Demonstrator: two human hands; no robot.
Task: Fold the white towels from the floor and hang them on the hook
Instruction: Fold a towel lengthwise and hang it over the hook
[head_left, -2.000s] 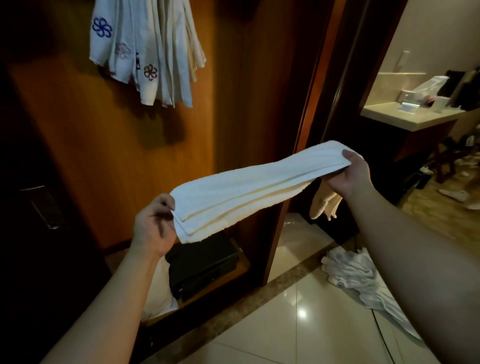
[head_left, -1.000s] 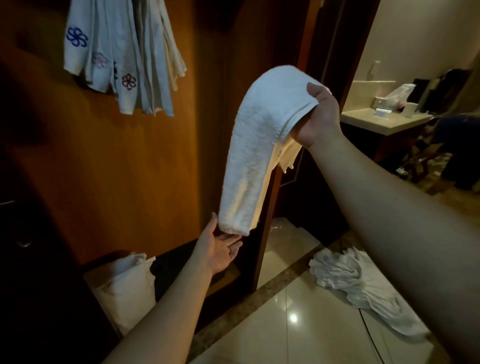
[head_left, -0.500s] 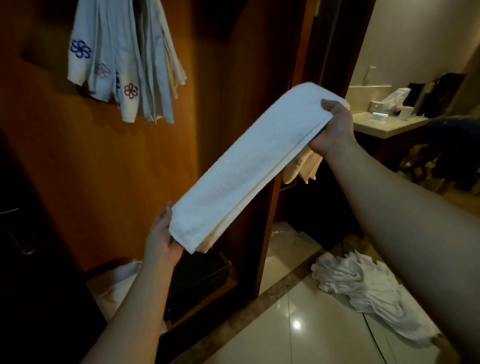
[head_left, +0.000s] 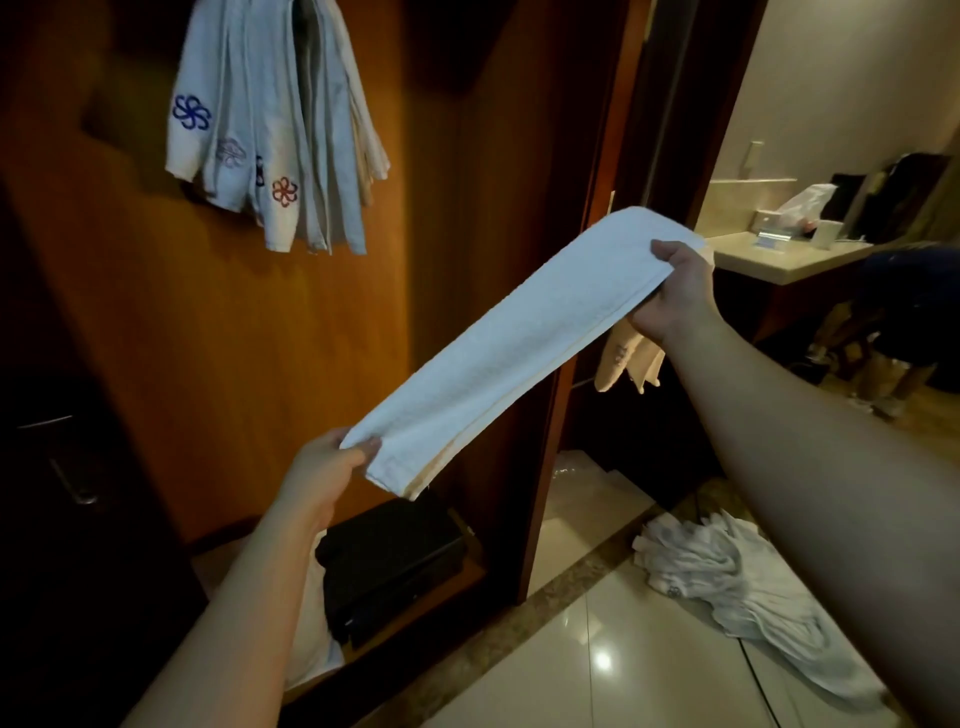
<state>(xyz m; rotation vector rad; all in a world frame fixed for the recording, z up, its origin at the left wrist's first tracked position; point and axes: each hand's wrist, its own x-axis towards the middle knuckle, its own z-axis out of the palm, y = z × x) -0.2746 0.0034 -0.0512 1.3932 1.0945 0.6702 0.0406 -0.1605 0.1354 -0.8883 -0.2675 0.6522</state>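
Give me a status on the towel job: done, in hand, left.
Done: several folded towels already hang high on the wooden wall. In hand: one folded white towel is stretched between the left hand at its lower end and the right hand at its upper end, not yet hung. Left: a crumpled pile of towels lies on the tiled floor.

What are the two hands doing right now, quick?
Left hand: pinching the lower end of the folded white towel.
Right hand: gripping the upper end of the same towel.
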